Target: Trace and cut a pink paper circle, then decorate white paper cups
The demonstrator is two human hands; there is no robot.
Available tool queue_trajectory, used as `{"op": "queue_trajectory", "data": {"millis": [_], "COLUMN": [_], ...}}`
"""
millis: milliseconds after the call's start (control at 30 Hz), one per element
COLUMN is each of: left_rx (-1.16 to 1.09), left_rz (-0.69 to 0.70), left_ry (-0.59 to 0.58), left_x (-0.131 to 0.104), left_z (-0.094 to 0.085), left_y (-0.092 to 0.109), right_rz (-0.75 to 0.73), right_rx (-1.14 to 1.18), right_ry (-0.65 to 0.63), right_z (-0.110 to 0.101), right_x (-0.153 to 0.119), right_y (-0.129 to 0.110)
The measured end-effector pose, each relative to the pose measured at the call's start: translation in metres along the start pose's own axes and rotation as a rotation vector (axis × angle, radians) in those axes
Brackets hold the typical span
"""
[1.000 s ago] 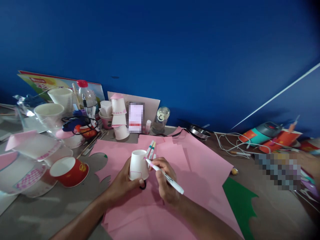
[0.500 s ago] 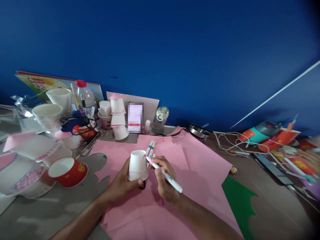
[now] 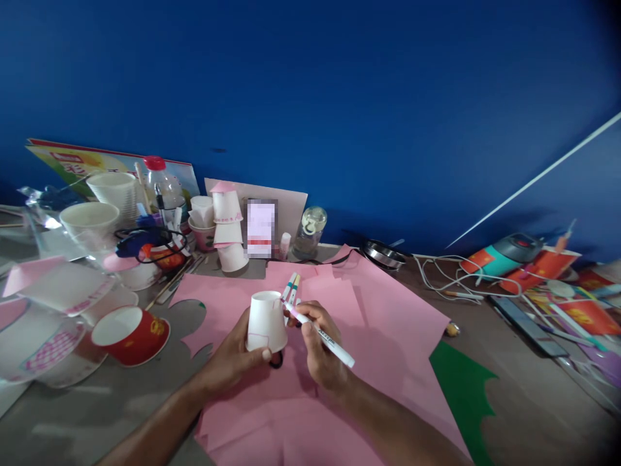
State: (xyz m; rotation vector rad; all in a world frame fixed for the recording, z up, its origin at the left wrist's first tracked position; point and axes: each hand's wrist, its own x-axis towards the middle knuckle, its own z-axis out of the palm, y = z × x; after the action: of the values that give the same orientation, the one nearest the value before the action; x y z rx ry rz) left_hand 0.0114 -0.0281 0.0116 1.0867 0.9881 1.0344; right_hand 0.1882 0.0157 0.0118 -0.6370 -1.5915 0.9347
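Head view: the left hand [image 3: 237, 353] wraps the upturned cup [image 3: 266, 321], thumb low on its near side, over the pink paper [image 3: 388, 310]. The right hand [image 3: 323, 346] pinches the pen [image 3: 336, 347], tip at the cup's upper right edge, contact unclear. Clean lines probably need a still cup and light, even pressure.

The white cup [image 3: 266, 317] bears thin pink lines [image 3: 259, 334].

The left hand [image 3: 235, 357] holds a white cup [image 3: 266, 320], the right hand [image 3: 321, 353] a marker [image 3: 336, 349].
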Motion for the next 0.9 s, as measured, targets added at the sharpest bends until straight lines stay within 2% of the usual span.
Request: {"op": "queue_trajectory", "data": {"millis": [467,900], "left_rx": [-0.111,-0.146], "left_rz": [0.032,0.068], "left_ry": [-0.072,-0.067], "left_x": [0.0022,0.0018], "left_z": [-0.0026,-0.0034], "left_y": [0.0002,0.0013], "right_rz": [0.006,-0.006], "right_rx": [0.056,0.036], "right_ry": [-0.008,-0.027], "right_z": [0.0002,0.0004], "right_x": [-0.0007,-0.0004], "right_y": [0.0031,-0.0022]}}
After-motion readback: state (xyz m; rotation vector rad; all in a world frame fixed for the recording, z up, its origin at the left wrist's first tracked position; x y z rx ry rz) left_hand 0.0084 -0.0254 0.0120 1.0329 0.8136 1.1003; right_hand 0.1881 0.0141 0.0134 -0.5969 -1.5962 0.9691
